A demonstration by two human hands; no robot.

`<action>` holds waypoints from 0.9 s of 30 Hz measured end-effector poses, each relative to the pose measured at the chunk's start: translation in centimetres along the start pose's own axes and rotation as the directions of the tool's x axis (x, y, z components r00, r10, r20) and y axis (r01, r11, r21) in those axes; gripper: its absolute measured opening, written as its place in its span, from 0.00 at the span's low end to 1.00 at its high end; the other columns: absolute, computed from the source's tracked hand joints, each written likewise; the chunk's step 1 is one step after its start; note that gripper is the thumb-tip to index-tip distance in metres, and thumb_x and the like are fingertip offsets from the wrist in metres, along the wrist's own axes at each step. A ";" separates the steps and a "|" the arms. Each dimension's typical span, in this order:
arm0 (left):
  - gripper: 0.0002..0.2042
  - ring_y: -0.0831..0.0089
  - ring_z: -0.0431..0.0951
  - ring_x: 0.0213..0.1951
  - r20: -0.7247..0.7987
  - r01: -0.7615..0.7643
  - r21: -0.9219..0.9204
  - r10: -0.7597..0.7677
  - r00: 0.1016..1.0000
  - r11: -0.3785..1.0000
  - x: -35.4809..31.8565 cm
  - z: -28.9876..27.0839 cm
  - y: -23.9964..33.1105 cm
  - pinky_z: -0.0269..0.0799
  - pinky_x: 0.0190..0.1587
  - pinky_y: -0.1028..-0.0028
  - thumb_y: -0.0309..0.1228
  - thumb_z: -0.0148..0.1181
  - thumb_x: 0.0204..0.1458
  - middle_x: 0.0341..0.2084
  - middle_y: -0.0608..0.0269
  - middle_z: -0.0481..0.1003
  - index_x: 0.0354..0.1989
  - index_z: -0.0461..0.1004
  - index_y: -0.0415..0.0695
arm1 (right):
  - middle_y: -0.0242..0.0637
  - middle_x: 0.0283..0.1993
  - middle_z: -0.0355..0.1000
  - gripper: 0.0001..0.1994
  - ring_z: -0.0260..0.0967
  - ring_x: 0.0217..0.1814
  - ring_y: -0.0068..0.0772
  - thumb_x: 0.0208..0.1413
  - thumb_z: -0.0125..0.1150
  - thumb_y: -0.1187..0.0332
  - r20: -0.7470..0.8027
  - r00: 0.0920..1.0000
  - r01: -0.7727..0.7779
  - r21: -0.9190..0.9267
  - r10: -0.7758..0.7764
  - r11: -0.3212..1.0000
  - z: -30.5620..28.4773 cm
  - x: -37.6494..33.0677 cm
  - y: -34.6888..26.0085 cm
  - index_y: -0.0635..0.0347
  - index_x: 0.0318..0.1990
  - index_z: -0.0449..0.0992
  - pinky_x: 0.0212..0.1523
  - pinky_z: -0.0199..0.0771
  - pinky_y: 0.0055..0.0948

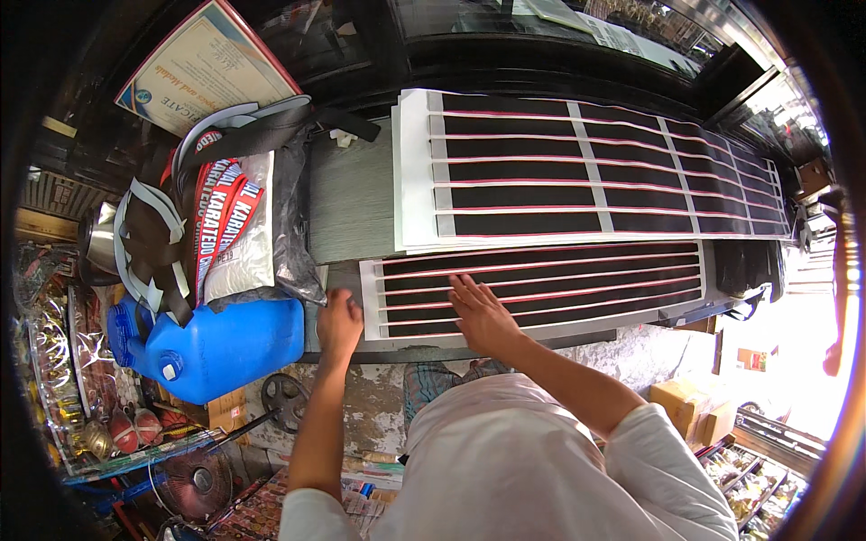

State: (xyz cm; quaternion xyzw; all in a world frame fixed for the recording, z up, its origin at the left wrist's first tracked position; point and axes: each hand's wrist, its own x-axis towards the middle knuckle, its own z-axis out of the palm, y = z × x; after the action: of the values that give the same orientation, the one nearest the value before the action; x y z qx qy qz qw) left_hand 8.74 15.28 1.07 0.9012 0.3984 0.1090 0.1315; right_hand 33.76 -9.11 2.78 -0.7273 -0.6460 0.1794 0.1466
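Note:
A long printed sheet [541, 287] with black bands split by thin red and white stripes lies along the near part of the grey table. Flat on its left half rests my right hand [483, 314], fingers stretched out. My left hand [340, 322] is closed just beyond the sheet's white left margin; what its fingers hold, if anything, is hidden. Behind lies a larger stack of similar printed sheets [541, 171], divided by pale cross strips, its near edge close to the sheet under my right hand.
Left of my left hand stand a blue jerrycan [225, 352] and a pile of printed ribbons [225, 207] with plastic packs. A framed certificate [203, 68] leans behind. A fan [194, 482] and cardboard box [687, 406] sit lower down. Another person's arm [841, 298] shows far right.

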 end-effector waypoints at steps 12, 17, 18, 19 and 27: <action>0.20 0.42 0.77 0.54 -0.094 0.278 0.059 -0.272 0.958 0.959 -8.8 0.9 -1.7 0.73 0.57 0.47 0.28 0.65 0.57 0.48 0.45 0.79 0.58 0.76 0.38 | 0.58 0.71 0.71 0.20 0.69 0.72 0.61 0.65 0.61 0.71 -0.038 0.934 -0.326 0.323 0.356 0.888 -1.4 -14.1 3.9 0.68 0.63 0.78 0.74 0.70 0.53; 0.17 0.43 0.78 0.51 -0.080 0.319 0.084 -0.312 0.947 0.944 -8.2 2.7 -1.7 0.73 0.57 0.46 0.26 0.63 0.57 0.45 0.47 0.80 0.55 0.77 0.40 | 0.54 0.64 0.75 0.20 0.74 0.64 0.60 0.64 0.61 0.72 -0.164 0.947 -0.231 0.251 0.276 0.940 -1.8 -12.5 4.1 0.68 0.61 0.79 0.69 0.75 0.52; 0.16 0.43 0.78 0.50 -0.093 0.308 0.072 -0.301 0.949 0.949 -8.3 2.9 -2.0 0.73 0.57 0.46 0.26 0.63 0.57 0.44 0.47 0.79 0.55 0.78 0.40 | 0.54 0.63 0.76 0.20 0.74 0.63 0.60 0.63 0.61 0.72 -0.166 0.945 -0.232 0.273 0.283 0.934 -1.6 -12.2 4.4 0.68 0.61 0.79 0.69 0.75 0.51; 0.15 0.43 0.78 0.50 -0.106 0.299 0.061 -0.292 0.951 0.952 -8.6 3.2 -2.2 0.73 0.57 0.46 0.26 0.63 0.58 0.43 0.47 0.79 0.54 0.78 0.40 | 0.54 0.63 0.76 0.20 0.74 0.63 0.60 0.63 0.62 0.72 -0.168 0.943 -0.231 0.294 0.288 0.927 -1.5 -11.9 4.6 0.68 0.62 0.79 0.68 0.75 0.51; 0.08 0.42 0.77 0.46 -0.134 0.342 0.105 -0.327 0.935 0.934 -9.9 1.3 0.5 0.67 0.56 0.46 0.27 0.61 0.62 0.39 0.47 0.78 0.48 0.75 0.39 | 0.54 0.62 0.77 0.17 0.74 0.65 0.58 0.64 0.62 0.73 -0.067 0.965 -0.212 0.361 0.252 0.908 -0.4 -12.0 4.3 0.68 0.58 0.81 0.69 0.75 0.50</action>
State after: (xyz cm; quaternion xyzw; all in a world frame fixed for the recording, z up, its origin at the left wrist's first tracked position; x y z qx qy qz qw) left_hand 2.93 7.41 -0.90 0.8188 0.5591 0.1111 0.0678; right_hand 36.57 -21.50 2.04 -0.7700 -0.5034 0.2666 0.2876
